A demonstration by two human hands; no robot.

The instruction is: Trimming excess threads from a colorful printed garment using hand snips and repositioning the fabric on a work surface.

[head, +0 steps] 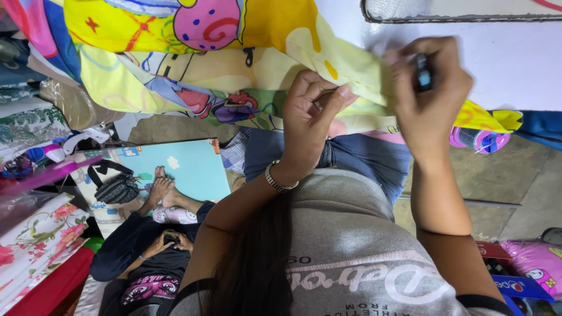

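I see another person (153,246) sitting on a light blue mat (193,167), a black bag (117,188) beside their feet. Floral folded fabric (35,240) lower left, pink pillow (538,260) lower right, white table (515,58) top right.

Grey concrete floor (497,169), white table (515,58), stacked floral fabrics (41,234) at left.

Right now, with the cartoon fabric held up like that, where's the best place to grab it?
Probably along the free yellow edge of the cartoon fabric, from below, between the two hands. The left hand already pinches that edge and the right hand grips it beside a small dark tool; there the hem is stretched fairly straight, while the rest hangs in loose folds.
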